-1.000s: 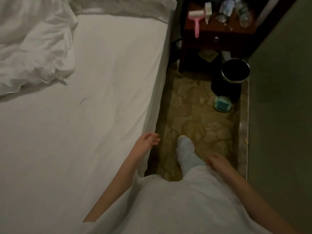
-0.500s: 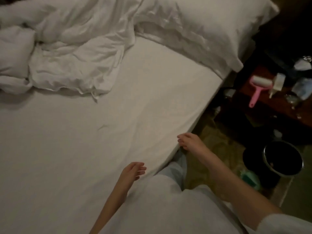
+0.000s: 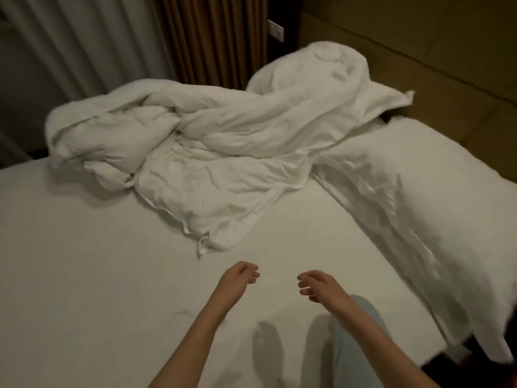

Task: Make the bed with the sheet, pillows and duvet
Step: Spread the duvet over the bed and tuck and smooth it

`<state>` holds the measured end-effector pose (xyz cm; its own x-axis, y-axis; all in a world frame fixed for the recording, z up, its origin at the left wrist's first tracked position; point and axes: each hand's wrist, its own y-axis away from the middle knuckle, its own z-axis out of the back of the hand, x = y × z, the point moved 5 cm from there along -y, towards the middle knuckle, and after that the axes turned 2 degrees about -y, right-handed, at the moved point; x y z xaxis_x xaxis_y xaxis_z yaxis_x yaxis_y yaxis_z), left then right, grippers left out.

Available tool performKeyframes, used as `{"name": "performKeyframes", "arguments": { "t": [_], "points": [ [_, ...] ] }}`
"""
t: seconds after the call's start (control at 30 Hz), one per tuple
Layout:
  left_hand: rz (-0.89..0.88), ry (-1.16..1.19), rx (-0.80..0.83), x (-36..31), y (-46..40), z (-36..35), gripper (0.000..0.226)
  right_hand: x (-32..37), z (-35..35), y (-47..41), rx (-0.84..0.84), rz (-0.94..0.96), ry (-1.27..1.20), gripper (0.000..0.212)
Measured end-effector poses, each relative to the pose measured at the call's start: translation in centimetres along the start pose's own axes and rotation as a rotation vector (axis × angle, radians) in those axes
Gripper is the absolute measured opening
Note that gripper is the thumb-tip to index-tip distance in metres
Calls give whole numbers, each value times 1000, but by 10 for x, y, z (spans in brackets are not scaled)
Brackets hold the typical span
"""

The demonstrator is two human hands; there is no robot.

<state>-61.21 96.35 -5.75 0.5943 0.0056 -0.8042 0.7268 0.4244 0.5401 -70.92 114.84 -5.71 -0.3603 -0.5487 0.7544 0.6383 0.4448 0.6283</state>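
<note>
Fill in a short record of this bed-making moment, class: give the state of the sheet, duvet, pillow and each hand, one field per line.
sheet: spread flat over the mattress, mostly smooth
duvet: bunched in a crumpled heap at the far side, not spread
pillow: lying along the right edge, partly under the duvet's end
left hand: over the sheet, fingers loosely curled, holding nothing
right hand: over the sheet, fingers loosely curled, holding nothing
step left: duvet not yet laid out

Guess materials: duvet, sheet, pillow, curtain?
Duvet: white woven cover, matte, probably cotton, over soft filling; it bunches in puffy folds.
Sheet: smooth matte white fabric, pulled flat.
Pillow: white fabric case, fine creases, slight sheen.
Curtain: brown cloth, vertical pleats; fibre unclear.
</note>
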Motion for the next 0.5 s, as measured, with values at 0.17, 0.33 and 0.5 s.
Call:
{"name": "performKeyframes", "arguments": {
  "t": [0.17, 0.33, 0.5],
  "points": [
    [-53, -91, -195, -43, -81, 37, 13, 69, -1, -93, 83, 53, 102, 23],
    [-205, -660, -418, -24, -186, 88, 18, 108, -55, -231, 235, 99, 534, 21],
    [-152, -1202, -508, 35, -284, 145, 62, 130, -137, -340, 336, 374, 901, 83]
  ]
}}
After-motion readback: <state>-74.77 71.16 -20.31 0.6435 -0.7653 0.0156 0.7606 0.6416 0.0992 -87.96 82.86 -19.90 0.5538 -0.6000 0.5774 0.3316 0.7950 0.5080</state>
